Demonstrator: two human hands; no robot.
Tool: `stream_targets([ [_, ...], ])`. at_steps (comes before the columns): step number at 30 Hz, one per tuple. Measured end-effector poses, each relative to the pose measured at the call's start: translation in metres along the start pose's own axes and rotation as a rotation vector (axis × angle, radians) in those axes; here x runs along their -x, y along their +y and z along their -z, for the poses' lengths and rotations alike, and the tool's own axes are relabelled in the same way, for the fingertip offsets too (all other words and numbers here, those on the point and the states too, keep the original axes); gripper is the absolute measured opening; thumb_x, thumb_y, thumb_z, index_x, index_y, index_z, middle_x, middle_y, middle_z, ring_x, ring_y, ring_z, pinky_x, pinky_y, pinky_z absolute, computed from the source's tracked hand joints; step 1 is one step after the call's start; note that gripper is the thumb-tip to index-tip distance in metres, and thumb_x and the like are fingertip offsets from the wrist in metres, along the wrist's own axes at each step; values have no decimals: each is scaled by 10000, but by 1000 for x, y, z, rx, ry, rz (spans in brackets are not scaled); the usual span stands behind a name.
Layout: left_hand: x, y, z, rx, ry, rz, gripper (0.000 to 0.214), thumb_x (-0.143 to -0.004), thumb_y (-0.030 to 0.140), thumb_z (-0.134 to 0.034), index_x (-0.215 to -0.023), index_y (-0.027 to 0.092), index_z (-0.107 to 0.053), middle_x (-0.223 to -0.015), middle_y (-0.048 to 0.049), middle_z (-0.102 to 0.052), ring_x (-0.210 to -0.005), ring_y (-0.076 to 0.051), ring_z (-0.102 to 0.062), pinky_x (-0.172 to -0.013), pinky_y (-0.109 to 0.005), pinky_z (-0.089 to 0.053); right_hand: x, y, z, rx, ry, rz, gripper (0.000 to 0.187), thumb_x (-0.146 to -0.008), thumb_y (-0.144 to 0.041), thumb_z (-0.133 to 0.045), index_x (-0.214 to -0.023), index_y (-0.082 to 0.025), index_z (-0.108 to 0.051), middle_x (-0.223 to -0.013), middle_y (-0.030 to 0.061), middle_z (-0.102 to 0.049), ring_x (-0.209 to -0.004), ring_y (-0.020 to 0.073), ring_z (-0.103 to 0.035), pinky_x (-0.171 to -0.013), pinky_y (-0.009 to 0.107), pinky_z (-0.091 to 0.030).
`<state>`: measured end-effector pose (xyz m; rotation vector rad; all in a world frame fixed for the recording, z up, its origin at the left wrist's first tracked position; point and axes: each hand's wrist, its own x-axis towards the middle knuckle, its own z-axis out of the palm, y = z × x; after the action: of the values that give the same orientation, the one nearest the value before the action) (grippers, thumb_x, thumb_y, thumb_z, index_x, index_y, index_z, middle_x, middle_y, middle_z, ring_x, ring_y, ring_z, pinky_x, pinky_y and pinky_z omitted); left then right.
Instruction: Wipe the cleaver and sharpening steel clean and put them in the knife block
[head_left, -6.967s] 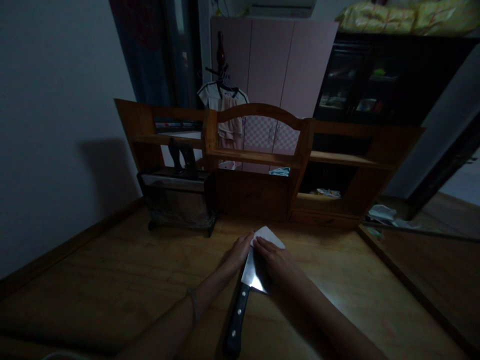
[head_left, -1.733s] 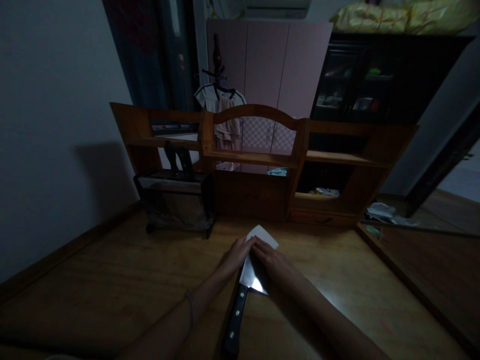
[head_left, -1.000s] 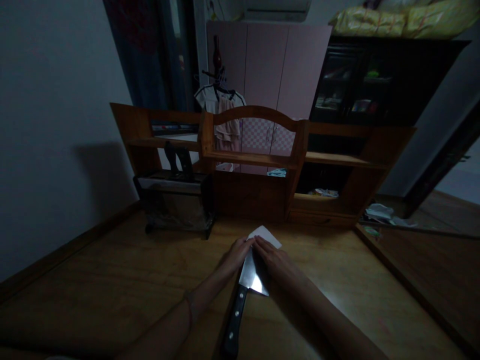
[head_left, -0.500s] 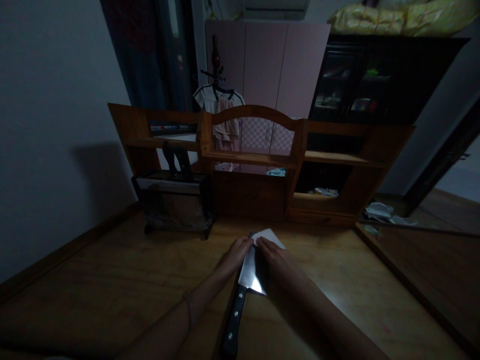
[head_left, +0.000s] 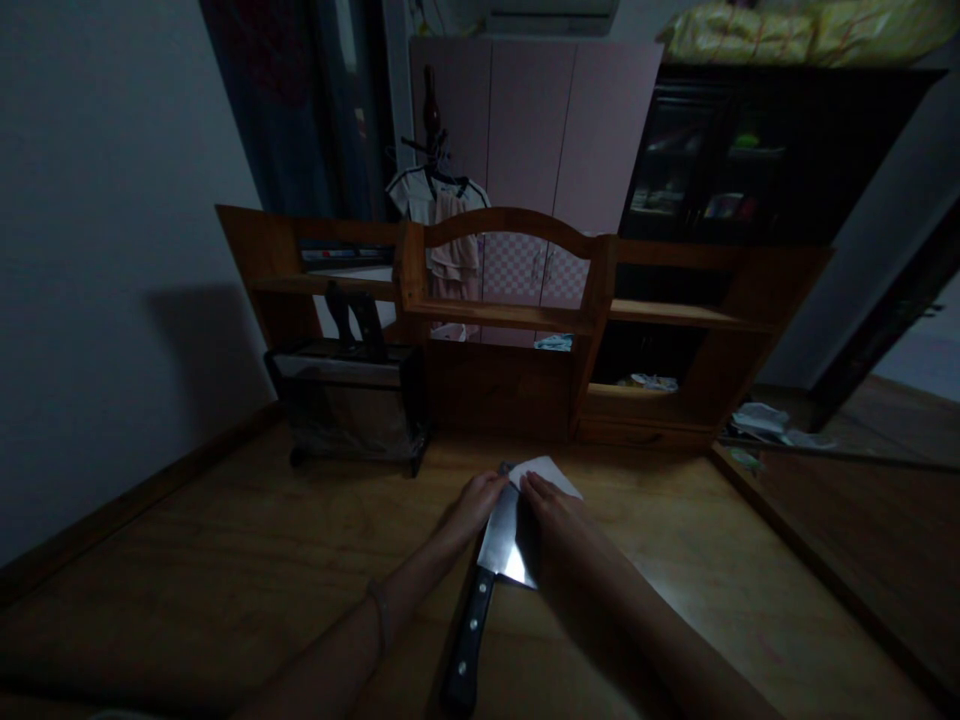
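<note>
Beneath the right grip [head_left: 558,515], clasping a wipe [head_left: 553,472], lies the cleaver [head_left: 499,545], the left grip [head_left: 475,502] holding its end.

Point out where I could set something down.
Bare desk lies between the left hand, the knife rack and the wall; also from the right hand to the raised edge. The middle is crowded: cleaver, white wipe and hands.

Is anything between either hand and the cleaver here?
Yes: a white sheet, cloth or paper, lies partly under the right hand at the far end of the cleaver. Nothing visible stands between the left hand and the cleaver's left edge; exact contact is unclear.
</note>
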<state>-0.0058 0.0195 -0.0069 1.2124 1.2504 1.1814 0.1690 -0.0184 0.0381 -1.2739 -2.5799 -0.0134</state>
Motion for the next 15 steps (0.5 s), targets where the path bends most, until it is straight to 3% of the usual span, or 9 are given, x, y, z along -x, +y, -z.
stream_targets([
  [15, 12, 17, -2, -1, 29, -3, 327, -714, 441, -579, -780, 130, -657, -791, -59, -665, -789, -204, -591, -698, -274, -417, 0, 4, -1, 43, 23, 53, 638, -781, 29, -406, -1410, -63, -450, -1439, 182, -459, -1316, 258, -457, -1079, 373, -413],
])
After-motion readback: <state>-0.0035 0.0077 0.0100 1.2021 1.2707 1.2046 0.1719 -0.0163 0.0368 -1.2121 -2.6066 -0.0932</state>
